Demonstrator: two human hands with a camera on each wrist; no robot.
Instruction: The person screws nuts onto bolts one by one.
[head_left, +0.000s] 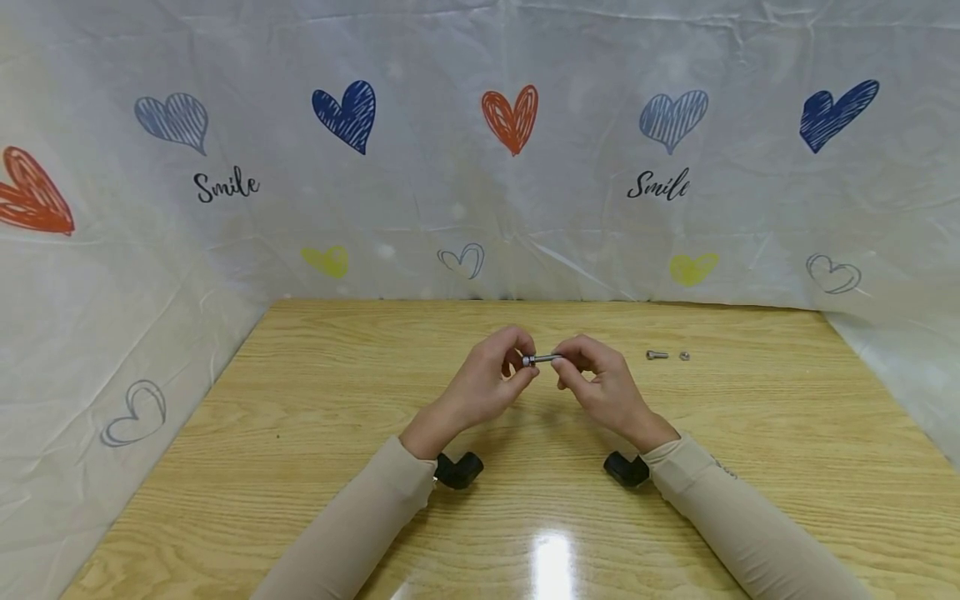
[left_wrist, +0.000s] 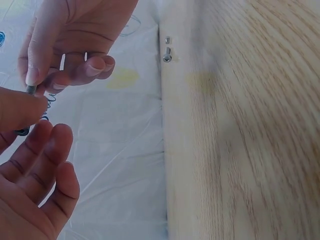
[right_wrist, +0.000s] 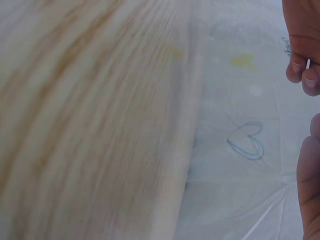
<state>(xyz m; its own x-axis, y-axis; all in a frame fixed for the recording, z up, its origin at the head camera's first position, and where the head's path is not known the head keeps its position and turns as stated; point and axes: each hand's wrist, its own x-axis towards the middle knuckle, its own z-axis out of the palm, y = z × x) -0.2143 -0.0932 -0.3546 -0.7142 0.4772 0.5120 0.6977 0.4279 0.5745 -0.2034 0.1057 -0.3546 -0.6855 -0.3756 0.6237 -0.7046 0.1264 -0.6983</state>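
Note:
Above the table my left hand and right hand meet at a silver bolt. The left thumb and fingers pinch its head end, which points left. At the tip of the threaded shaft, the right thumb and fingertips pinch. In the left wrist view the threads of the bolt show between the two thumbs, with a dark round end under the left thumb. Whether a nut sits by the head is too small to tell. The right wrist view shows only parts of both hands at its edge, the bolt hidden.
A second, shorter bolt lies on the wooden table right of the hands, with a loose nut beside it. Behind the table hangs a white cloth printed with hearts. Black wrist-worn devices sit below the cuffs.

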